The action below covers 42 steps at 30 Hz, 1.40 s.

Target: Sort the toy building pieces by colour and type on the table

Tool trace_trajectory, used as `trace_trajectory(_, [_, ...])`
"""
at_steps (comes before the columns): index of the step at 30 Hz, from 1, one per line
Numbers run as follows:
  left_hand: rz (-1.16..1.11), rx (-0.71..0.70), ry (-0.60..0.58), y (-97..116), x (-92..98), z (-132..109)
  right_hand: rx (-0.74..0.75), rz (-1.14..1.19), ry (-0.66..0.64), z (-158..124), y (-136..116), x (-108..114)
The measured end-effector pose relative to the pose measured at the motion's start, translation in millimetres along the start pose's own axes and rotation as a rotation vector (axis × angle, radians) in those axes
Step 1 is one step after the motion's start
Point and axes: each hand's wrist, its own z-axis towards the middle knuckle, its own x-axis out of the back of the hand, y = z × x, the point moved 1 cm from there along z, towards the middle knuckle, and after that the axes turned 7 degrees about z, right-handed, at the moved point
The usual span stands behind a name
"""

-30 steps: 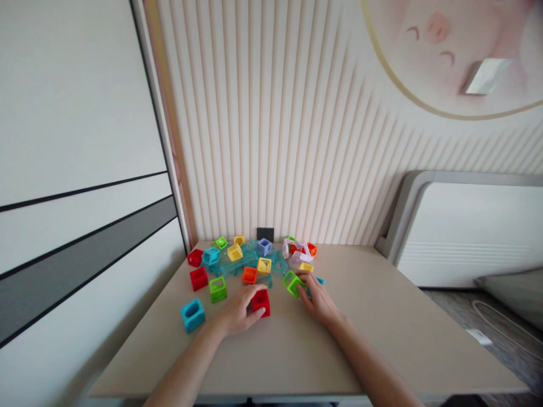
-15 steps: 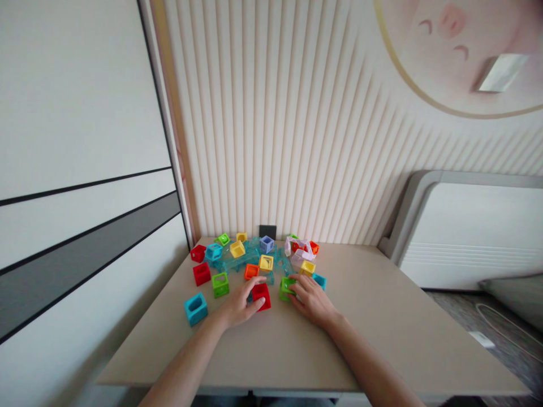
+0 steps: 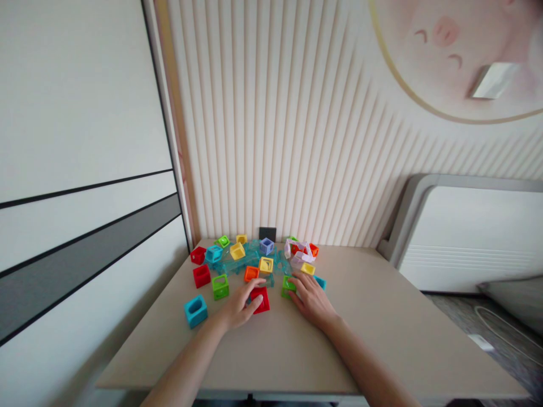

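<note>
My left hand [image 3: 238, 308] is closed around a red cube block [image 3: 263, 301], thumb on its near side and fingers behind it. The block rests on the table. To its right, my right hand [image 3: 313, 298] has its fingers and thumb around a bright green open-sided cube block [image 3: 287, 286], partly covering it. A blue block [image 3: 320, 281] shows just behind the right hand. Beyond the left hand's fingertips lie an orange block [image 3: 251, 274] and a yellow block [image 3: 266, 265]. A gap of bare table separates the two held blocks.
Clear teal track pieces [image 3: 240, 264] lie at the back among several coloured blocks. A pale pink piece [image 3: 302, 252] lies at the back right. Another blue block [image 3: 195, 311] stands at the left. A black square object [image 3: 267, 234] leans against the ribbed wall [image 3: 271, 124].
The red block is turned slightly and sits a little nearer to me in the left hand. The right hand stays at the green block, its fingers shifted only slightly.
</note>
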Motion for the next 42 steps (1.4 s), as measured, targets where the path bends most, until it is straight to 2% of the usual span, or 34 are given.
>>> trace_trajectory(6, [-0.048, -0.004, 0.090, 0.9, 1.8, 0.9, 0.066, 0.028, 0.089, 0.5, -2.6, 7.0])
trace_trajectory(14, [-0.437, 0.125, 0.220, 2.1, 1.5, 6.2, 0.152, 0.056, 0.068, 2.0, -8.1, 9.6])
trace_trajectory(19, [-0.511, 0.118, 0.248, 1.6, 3.5, 8.1, 0.134, 0.077, 0.064, 0.7, -4.8, 10.5])
trace_trajectory(21, [-0.464, 0.089, 0.222, 1.4, 3.3, 6.3, 0.126, 0.077, 0.065, 0.2, -3.2, 10.6])
trace_trajectory(23, [-0.321, 0.050, 0.169, 2.2, 1.6, 3.4, 0.119, 0.073, 0.071, -0.2, -1.9, 10.3])
trace_trajectory(27, [0.028, -0.075, -0.010, 7.3, -4.9, -1.4, 0.108, 0.063, 0.082, -0.8, -0.6, 9.3])
trace_trajectory(30, [0.162, -0.144, -0.095, 12.5, -8.7, -1.5, 0.115, 0.062, 0.076, -1.2, -0.7, 8.8])
trace_trajectory(35, [0.280, -0.186, -0.150, 19.1, -11.6, 1.9, 0.120, 0.059, 0.042, -1.0, -2.3, 8.5])
trace_trajectory(42, [0.376, -0.187, -0.148, 19.9, -17.9, 7.2, 0.121, 0.045, 0.001, -1.1, -2.7, 5.9])
